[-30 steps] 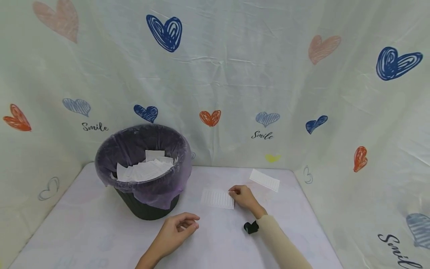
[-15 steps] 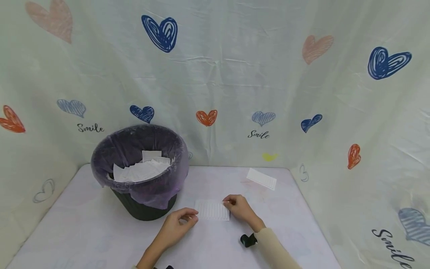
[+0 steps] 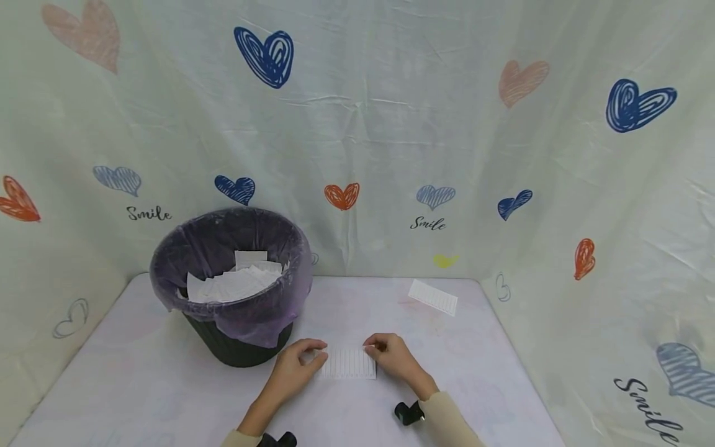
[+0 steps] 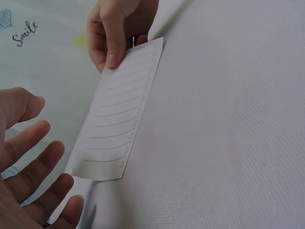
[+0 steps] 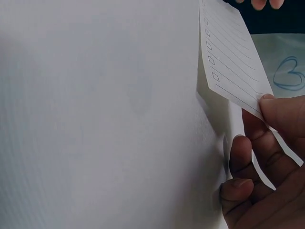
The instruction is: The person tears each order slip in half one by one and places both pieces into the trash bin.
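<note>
My right hand (image 3: 395, 360) pinches a corner of a white lined checklist sheet (image 3: 350, 365) between thumb and fingers. Ruled lines with a row of small boxes along one edge show on the sheet (image 4: 121, 109) in the left wrist view, and it is raised and slightly bowed. My left hand (image 3: 295, 370) is at the sheet's other end, its fingertips close to the edge. In the left wrist view the fingers of that left hand (image 4: 33, 167) are spread and relaxed, apart from the paper. The right thumb (image 5: 281, 112) lies on top of the sheet's corner.
A dark bin (image 3: 234, 347) with a purple liner (image 3: 304, 292) stands at the left, holding many white papers (image 3: 237, 284). Another lined sheet (image 3: 434, 297) lies on the white table (image 3: 139, 385) at the back right. A heart-printed curtain (image 3: 357, 124) surrounds the table.
My right hand has drawn the sheet toward the front and slightly left. My left hand has moved up a little to the sheet's left end. The view has shifted slightly.
</note>
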A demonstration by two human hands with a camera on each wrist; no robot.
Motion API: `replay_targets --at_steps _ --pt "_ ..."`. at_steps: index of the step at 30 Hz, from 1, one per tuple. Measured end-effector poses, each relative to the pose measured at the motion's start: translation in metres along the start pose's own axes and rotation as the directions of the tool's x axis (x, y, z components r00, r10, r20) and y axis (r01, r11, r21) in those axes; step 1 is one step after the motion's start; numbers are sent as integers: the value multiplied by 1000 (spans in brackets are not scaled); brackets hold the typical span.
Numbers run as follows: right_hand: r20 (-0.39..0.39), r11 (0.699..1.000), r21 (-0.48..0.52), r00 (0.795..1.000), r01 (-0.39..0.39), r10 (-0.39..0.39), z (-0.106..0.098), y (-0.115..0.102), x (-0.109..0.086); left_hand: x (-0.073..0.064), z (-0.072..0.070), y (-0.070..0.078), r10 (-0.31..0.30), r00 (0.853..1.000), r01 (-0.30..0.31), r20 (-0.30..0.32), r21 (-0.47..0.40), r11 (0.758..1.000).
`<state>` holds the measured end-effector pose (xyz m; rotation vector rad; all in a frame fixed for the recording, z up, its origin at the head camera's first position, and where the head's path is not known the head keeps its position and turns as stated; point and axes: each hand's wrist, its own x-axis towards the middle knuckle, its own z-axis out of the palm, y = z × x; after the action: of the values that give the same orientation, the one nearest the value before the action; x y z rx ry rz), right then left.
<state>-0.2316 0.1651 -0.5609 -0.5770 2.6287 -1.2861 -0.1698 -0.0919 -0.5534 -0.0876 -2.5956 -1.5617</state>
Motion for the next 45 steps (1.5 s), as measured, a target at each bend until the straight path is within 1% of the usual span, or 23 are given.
replay_targets --at_steps 4,8,9,18,19,20,26,31,36,41,45 --pt "3 1000 14 1000 9 -9 4 -2 -3 2 2 -3 9 1000 -9 0 17 1000" --pt "6 1000 12 1000 4 -4 6 -3 -5 3 5 -4 50 999 -50 -2 34 998" --pt "5 1000 12 1000 9 -9 7 -3 -5 3 6 -4 52 999 -52 0 33 998" --pt "0 999 43 1000 22 -22 10 -6 -8 10 15 -7 66 996 -67 59 10 998" --pt "0 999 49 1000 23 -23 11 -6 -8 10 16 -6 66 996 -67 62 5 998" --pt "0 998 53 1000 24 -25 11 -6 -8 10 18 -6 54 996 -54 67 -1 999" --pt "6 997 72 1000 22 -23 12 -7 -9 11 23 -6 25 996 -27 85 21 999" --pt "7 997 74 1000 25 -26 13 -7 -9 11 26 -6 17 997 -19 76 26 999" --pt "0 997 64 999 47 -47 16 -9 -8 10 27 -6 11 997 -13 77 26 1000" --pt "-3 997 45 998 59 -59 20 -11 -7 9 27 -6 6 995 -9 102 33 999" --pt "11 997 39 998 63 -63 25 -14 -5 10 27 -7 17 990 -22 137 32 999"
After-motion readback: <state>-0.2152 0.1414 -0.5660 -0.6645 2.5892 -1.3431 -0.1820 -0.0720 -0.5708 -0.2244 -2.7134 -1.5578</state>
